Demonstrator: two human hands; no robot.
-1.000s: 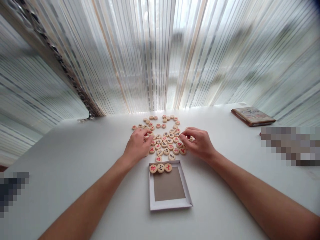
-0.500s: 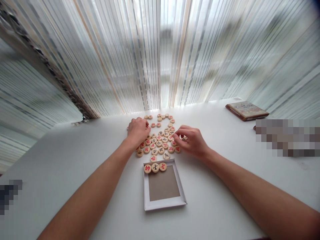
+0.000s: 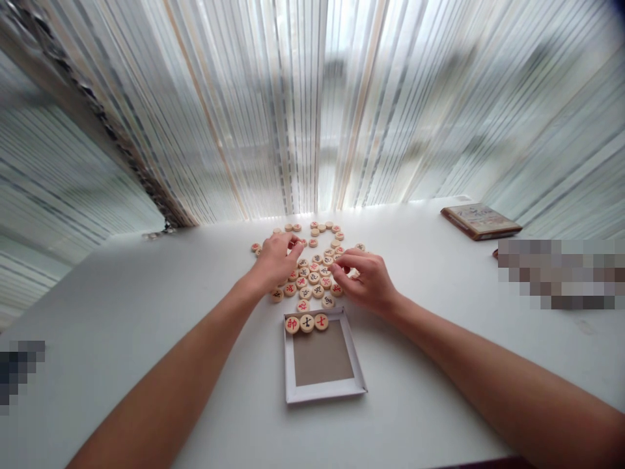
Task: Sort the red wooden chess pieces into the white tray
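Observation:
Round wooden Chinese chess pieces (image 3: 314, 277), marked in red or black, lie loosely grouped on the white table. My left hand (image 3: 279, 259) is over the group's left side, its fingers bent and thumb and forefinger apart, with no piece visible in them. At the group's right edge, my right hand (image 3: 368, 277) is curled, thumb and forefinger tips nearly meeting over the pieces; whatever lies between them is hidden. A shallow white box tray (image 3: 290, 371) with a grey-brown bottom sits nearer me. Three pieces (image 3: 306, 323) form a row along its far edge.
A flat, brown-edged box with a picture on top (image 3: 481, 220) lies at the back right. Behind the table (image 3: 430, 260) hangs a striped string curtain (image 3: 312, 117). Blurred-out patches cover something at the right and left edges.
My left hand has moved right, uncovering pieces at the far left. My right hand has shifted left over the pieces, showing one behind it. The view has tilted slightly; the tray's row is unchanged.

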